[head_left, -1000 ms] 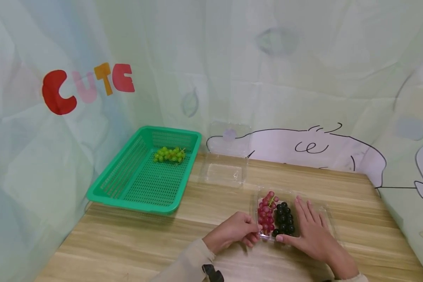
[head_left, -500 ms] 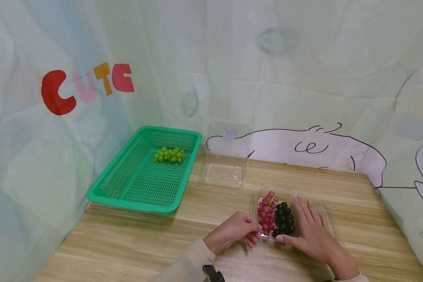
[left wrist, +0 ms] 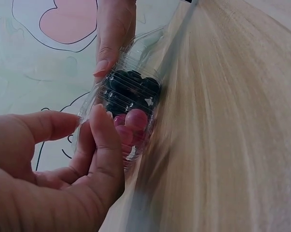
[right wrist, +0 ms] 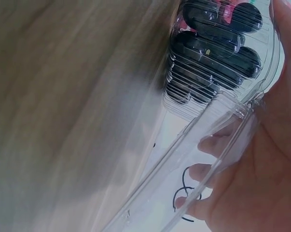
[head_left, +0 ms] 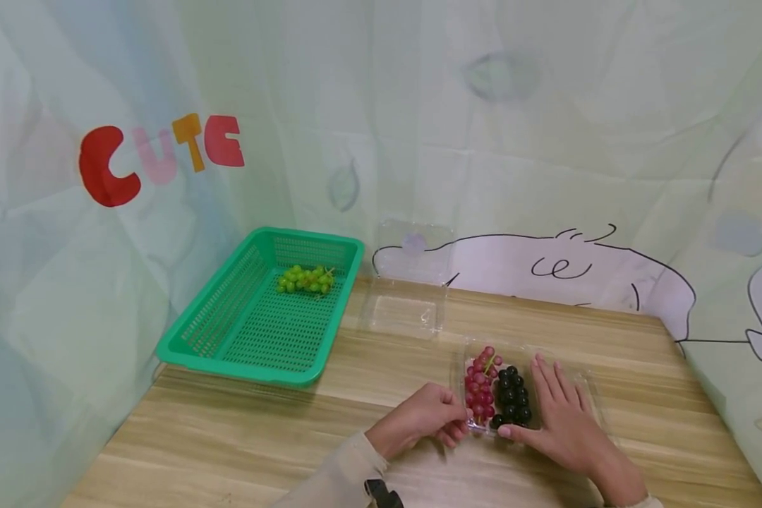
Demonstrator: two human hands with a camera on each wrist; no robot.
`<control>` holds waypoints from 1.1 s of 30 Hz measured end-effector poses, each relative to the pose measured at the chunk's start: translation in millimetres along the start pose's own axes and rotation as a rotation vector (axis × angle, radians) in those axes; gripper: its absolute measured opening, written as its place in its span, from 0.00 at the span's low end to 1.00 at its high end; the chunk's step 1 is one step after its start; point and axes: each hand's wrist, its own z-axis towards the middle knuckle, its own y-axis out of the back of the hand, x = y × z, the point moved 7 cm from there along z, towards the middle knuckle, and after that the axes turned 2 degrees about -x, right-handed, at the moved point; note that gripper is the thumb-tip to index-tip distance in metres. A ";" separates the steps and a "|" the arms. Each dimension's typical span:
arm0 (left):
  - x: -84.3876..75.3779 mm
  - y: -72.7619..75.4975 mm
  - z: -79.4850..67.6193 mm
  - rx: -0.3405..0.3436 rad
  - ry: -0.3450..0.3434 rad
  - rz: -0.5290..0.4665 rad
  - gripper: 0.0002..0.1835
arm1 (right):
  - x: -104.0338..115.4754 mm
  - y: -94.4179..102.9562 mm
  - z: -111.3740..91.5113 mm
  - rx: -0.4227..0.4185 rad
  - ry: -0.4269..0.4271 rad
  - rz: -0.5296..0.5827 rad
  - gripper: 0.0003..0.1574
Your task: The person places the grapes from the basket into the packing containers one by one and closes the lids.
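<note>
A clear plastic fruit box (head_left: pixel 473 425) lies on the wooden table at front right. Inside it, a bunch of red grapes (head_left: pixel 479 388) is on the left and a bunch of black grapes (head_left: pixel 513 398) beside it. My left hand (head_left: pixel 428 416) pinches the box's rim at the near left corner with thumb and forefinger. With fingers spread, my right hand (head_left: pixel 561 423) rests on the right part of the box. The right wrist view shows the lid (right wrist: pixel 179 179) folded away from the box, partly over the right fingers.
A green basket (head_left: pixel 248 370) stands at the back left, holding a bunch of green grapes (head_left: pixel 306 279). Right of the basket is another clear box (head_left: pixel 403 314), its lid (head_left: pixel 413 247) raised against the printed cloth wall behind the table.
</note>
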 end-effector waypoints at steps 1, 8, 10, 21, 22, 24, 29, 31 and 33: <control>0.3 -0.1 -0.1 0.003 -0.002 0.001 0.10 | 0.1 0.2 -0.5 -0.005 0.003 -0.005 0.76; 3.2 -1.6 -0.5 0.014 -0.006 -0.002 0.10 | 0.9 -1.6 -5.5 -0.024 0.021 -0.033 0.76; 3.3 -2.2 -1.0 0.016 -0.006 0.003 0.10 | 1.2 -1.9 -6.6 -0.027 0.024 -0.042 0.75; 2.2 -1.9 -0.9 0.015 -0.008 0.011 0.10 | 3.2 3.2 -9.6 -0.065 0.007 -0.029 0.61; 2.5 -1.8 -0.8 0.014 -0.007 0.011 0.10 | 3.2 5.5 -10.0 -0.088 0.005 -0.021 0.59; 3.0 -1.6 -0.8 0.011 -0.006 0.012 0.10 | 3.3 11.6 -11.4 -0.149 -0.002 0.003 0.54; 3.4 -0.7 -0.9 0.009 0.001 0.009 0.10 | -0.2 25.7 -16.9 -0.281 -0.053 0.086 0.40; 3.3 -0.2 -0.8 0.010 0.004 0.005 0.10 | -2.7 30.0 -19.1 -0.309 -0.084 0.113 0.35; 3.6 0.3 -0.4 0.011 0.006 0.003 0.10 | -5.1 33.7 -21.6 -0.345 -0.104 0.135 0.31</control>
